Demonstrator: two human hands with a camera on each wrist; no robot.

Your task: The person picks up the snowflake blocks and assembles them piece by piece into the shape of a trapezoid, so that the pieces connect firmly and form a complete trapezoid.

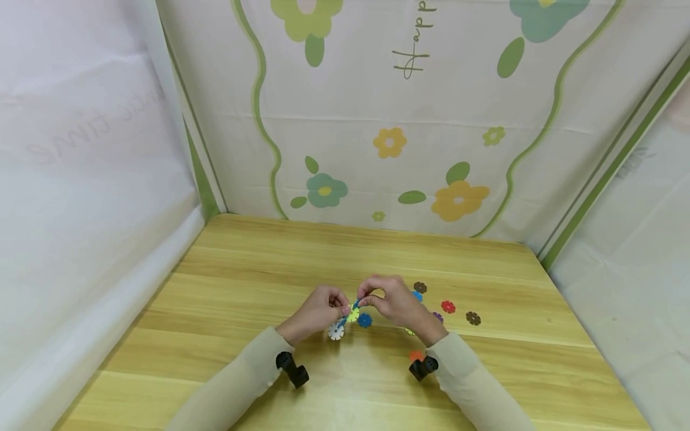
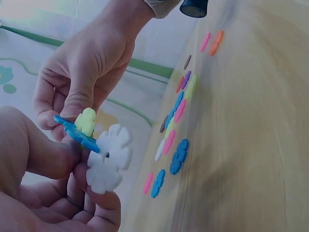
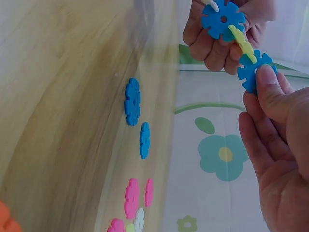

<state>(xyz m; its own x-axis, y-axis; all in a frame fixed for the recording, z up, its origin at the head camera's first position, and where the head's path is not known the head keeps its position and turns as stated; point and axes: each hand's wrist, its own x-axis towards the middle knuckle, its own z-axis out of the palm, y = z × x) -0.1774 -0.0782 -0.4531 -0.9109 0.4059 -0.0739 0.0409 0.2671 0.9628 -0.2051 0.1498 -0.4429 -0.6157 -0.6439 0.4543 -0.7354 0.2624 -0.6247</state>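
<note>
Above the table, both hands hold a short chain of notched plastic snowflake discs slotted edge to edge. A white disc [image 2: 108, 162] ends the chain on the left and is slotted to a blue disc [image 3: 211, 23]. The left hand [image 1: 320, 308] pinches that blue disc between thumb and fingers. Beyond it a yellow disc [image 3: 243, 44] links to a second blue disc [image 3: 247, 73]. Thumb and fingers of the right hand [image 1: 396, 302] pinch this second blue disc at its outer side. The yellow disc sits between the two hands.
Loose discs lie on the wooden table [image 1: 269, 257], mostly to the right: a dark blue disc [image 1: 364, 320], a red disc [image 1: 448, 306], a brown disc [image 1: 473, 318] and an orange disc [image 1: 415, 356]. Pink discs [image 3: 132, 198] lie among them. Printed fabric walls [image 1: 345, 108] enclose the table.
</note>
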